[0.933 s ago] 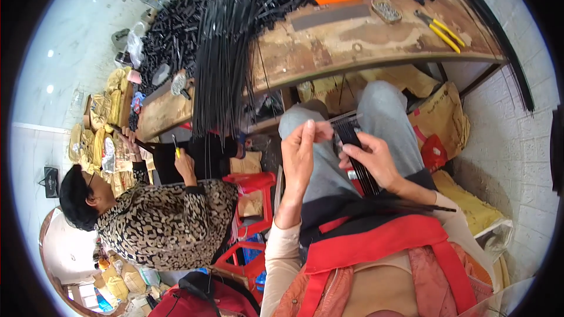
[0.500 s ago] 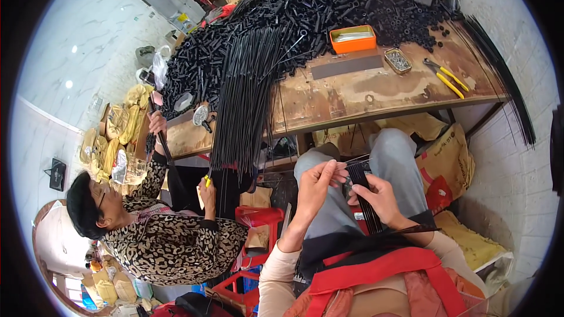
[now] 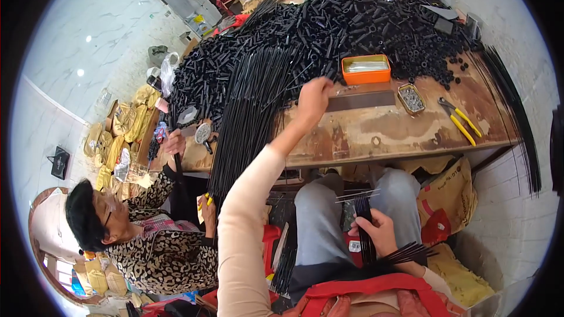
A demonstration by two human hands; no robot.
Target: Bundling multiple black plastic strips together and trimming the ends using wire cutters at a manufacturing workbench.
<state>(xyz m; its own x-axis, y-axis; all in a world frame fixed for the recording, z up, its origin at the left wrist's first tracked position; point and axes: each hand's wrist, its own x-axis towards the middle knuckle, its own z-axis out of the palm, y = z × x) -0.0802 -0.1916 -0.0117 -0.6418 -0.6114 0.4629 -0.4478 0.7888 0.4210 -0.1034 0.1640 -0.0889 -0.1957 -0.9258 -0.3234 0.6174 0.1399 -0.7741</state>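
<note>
My left hand (image 3: 315, 103) is stretched out over the table, just left of an orange box (image 3: 380, 75) with thin pale metal pieces in it. Its fingers are curled together, and whatever they may hold is hidden. Down at my lap, my right hand (image 3: 379, 233) is closed round a bundle of thin black rods (image 3: 365, 240). Several thin silvery wires (image 3: 346, 197) lie crosswise at the bundle's upper end. More black rod ends (image 3: 408, 253) fan out beside my right wrist.
Heaped black tubular parts (image 3: 329, 29) cover the back of the table (image 3: 405, 132). Long black rods (image 3: 247, 117) hang over its front edge. A flat dark bar (image 3: 361, 101), a tin of small metal parts (image 3: 411, 100) and yellow-handled pliers (image 3: 459, 120) lie nearby. A co-worker (image 3: 155, 246) sits at left, holding yellow-handled pliers.
My left hand has left the bundle's upper end and moved up and forward over the table. My right hand keeps the bundle at my lap. The whole view has shifted slightly.
</note>
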